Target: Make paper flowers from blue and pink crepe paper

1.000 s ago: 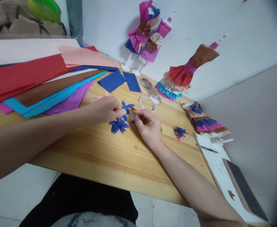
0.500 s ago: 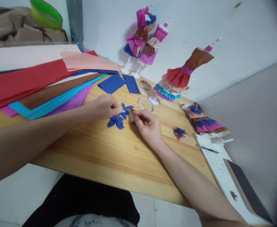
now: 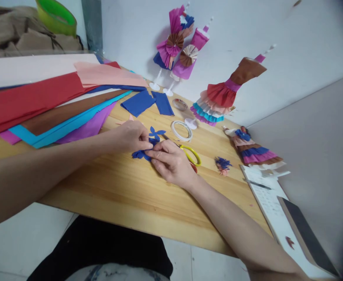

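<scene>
My left hand [image 3: 133,136] is closed in a pinch at the edge of a layered blue paper flower [image 3: 139,154] lying low over the table. My right hand [image 3: 173,162] has its fingertips pressed on the same flower from the right, meeting the left fingertips. Both hands cover much of the flower. Just beyond them lies a separate blue paper petal piece [image 3: 156,133]. A pair of scissors [image 3: 193,154] with yellow and red handles rests partly behind my right hand.
Two blue paper pieces [image 3: 138,103], a white tape roll [image 3: 181,131] and a clear tape roll [image 3: 179,104] lie farther back. Coloured paper sheets [image 3: 42,93] are stacked left. Paper-dressed stands [image 3: 230,86] line the wall. A notebook [image 3: 265,195] sits right.
My right hand has moved left, from above the scissors onto the blue flower, and the scissors' handles now show. My left hand has shifted slightly right and down.
</scene>
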Demonstrator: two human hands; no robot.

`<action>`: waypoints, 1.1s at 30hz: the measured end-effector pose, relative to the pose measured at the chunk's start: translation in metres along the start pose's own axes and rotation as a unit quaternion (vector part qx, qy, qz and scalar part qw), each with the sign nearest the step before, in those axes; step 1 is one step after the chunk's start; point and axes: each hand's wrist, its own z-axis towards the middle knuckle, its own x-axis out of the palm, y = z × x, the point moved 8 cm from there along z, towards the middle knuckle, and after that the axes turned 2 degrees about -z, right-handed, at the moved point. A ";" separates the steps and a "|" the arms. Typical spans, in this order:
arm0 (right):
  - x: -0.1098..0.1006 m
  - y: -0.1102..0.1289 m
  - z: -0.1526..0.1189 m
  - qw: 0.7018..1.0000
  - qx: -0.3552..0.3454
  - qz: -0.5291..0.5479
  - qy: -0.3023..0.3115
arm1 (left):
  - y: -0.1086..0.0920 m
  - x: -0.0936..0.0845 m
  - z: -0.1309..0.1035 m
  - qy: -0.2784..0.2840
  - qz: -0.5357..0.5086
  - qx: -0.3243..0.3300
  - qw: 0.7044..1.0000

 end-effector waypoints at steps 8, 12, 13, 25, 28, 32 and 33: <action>0.004 -0.009 -0.002 0.997 0.070 0.019 -0.019 | -0.002 0.003 -0.001 0.020 0.069 -0.028 0.997; 0.011 -0.010 -0.001 0.998 0.066 -0.005 0.007 | 0.000 0.001 -0.002 -0.005 0.066 -0.022 0.998; 0.013 -0.011 -0.001 0.998 0.065 -0.012 0.012 | 0.002 0.001 -0.002 -0.009 0.063 -0.024 0.998; 0.002 -0.005 -0.001 0.997 0.054 0.026 -0.042 | 0.005 0.006 0.000 0.011 0.062 -0.034 0.997; 0.012 0.004 0.000 1.000 0.015 -0.012 0.016 | 0.001 0.007 -0.001 0.025 0.065 -0.022 0.997; 0.019 0.005 0.001 0.998 0.014 -0.034 0.051 | -0.005 0.004 -0.001 0.025 0.064 -0.023 0.997; 0.019 0.005 0.001 0.998 0.014 -0.039 0.050 | -0.005 0.003 -0.001 0.023 0.062 -0.026 0.997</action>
